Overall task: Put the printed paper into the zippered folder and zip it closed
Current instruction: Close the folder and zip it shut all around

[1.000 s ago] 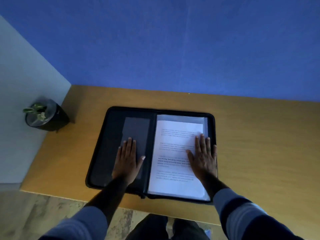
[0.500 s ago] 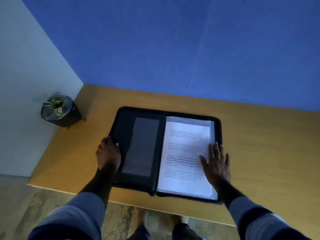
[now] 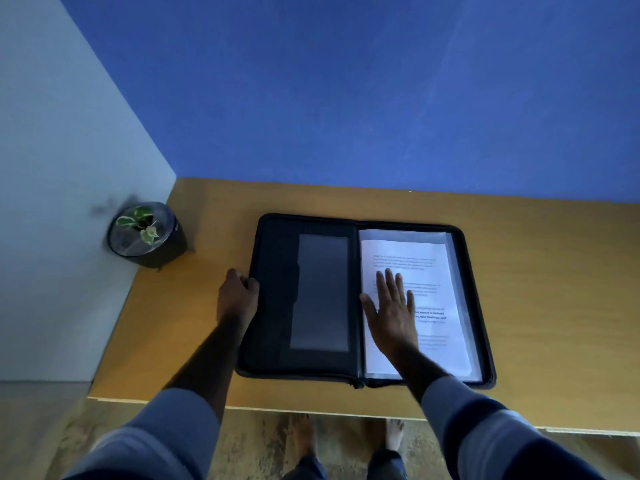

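Note:
A black zippered folder (image 3: 273, 306) lies open flat on the wooden desk (image 3: 536, 289). Its left half shows a grey inner pocket (image 3: 320, 292). The printed paper (image 3: 440, 289) lies on the right half, over a clear sleeve. My left hand (image 3: 237, 296) curls its fingers around the folder's left outer edge. My right hand (image 3: 391, 313) rests flat on the left part of the paper, fingers spread, close to the spine.
A small potted plant (image 3: 145, 233) in a dark pot stands at the desk's far left corner by the pale wall. A blue wall runs behind the desk. The desk's front edge is just below the folder, with my bare feet under it.
My right hand has slid from the paper's right edge to its left part near the spine. My left hand has closed tighter on the folder's left edge. The view has shifted left.

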`<state>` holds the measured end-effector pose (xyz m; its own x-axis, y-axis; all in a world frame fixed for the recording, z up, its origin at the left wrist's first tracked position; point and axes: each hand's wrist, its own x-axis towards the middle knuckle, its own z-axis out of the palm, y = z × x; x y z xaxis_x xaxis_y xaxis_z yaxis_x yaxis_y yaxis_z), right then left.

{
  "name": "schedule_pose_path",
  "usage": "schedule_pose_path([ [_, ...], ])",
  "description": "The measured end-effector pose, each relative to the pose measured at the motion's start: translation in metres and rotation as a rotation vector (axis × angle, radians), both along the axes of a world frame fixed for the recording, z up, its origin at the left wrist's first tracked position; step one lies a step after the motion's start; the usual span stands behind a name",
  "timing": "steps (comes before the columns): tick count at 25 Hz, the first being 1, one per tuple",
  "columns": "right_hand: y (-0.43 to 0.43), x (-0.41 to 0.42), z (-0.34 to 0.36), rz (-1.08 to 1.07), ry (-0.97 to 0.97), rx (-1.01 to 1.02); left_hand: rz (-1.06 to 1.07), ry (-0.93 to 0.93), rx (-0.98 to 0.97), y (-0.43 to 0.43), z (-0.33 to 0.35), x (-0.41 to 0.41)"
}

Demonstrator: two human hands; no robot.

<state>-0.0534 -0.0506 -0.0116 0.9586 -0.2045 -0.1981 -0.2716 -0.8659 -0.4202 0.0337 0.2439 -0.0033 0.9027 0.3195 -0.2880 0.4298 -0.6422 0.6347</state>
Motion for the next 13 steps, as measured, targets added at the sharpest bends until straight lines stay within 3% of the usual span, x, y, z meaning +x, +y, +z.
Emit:
schedule_pose_path([
  [7,0.08,0.038,0.03,0.089,-0.11,0.204,-0.047,-0.243,-0.424,-0.006,0.067,0.001],
  [13,0.104,0.054,0.093,0.035,-0.167,0.46,-0.291,-0.156,-0.813,-0.047,0.124,-0.016],
])
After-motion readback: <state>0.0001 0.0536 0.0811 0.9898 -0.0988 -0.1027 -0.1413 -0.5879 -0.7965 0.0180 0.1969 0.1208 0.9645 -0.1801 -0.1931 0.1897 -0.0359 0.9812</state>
